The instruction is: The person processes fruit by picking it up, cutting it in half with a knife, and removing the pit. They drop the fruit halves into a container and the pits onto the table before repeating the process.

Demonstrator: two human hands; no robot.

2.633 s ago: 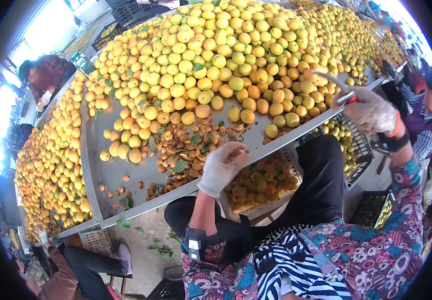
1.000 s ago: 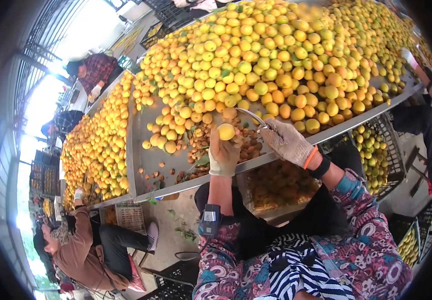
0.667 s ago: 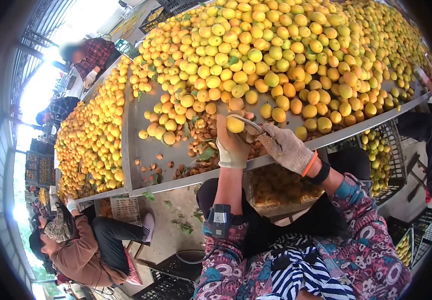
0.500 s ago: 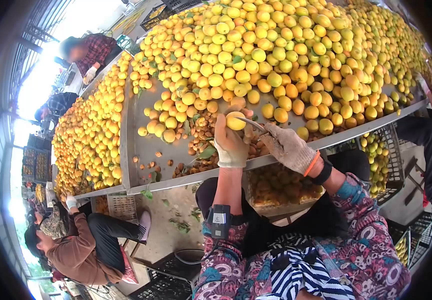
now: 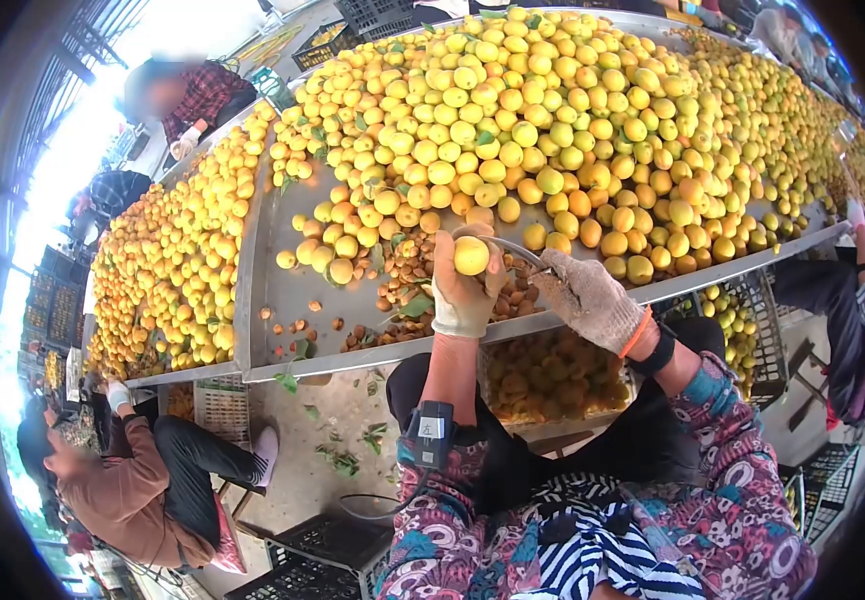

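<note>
Above the metal table (image 5: 293, 290), my gloved left hand (image 5: 466, 290) holds a yellow-orange fruit (image 5: 471, 256) between thumb and fingers. My gloved right hand (image 5: 593, 300) grips a thin curved metal tool (image 5: 515, 248), its blade reaching over to the top of the fruit. Small brown pits or fruit scraps (image 5: 408, 275) lie on the table around my left hand. Behind both hands rises a large heap of yellow and orange fruit (image 5: 553, 110).
Below the table edge, a crate of fruit (image 5: 558, 375) stands between my knees. A person in brown (image 5: 128, 490) sits at lower left, one in a checked shirt (image 5: 203, 100) at upper left. A dark-trousered person (image 5: 833, 300) is at right. Black crates (image 5: 323, 560) lie low.
The blade has shifted from the fruit's right side to over its top, and the fruit shows a rounder face. The whole view has tilted slightly, with more of the far table end showing.
</note>
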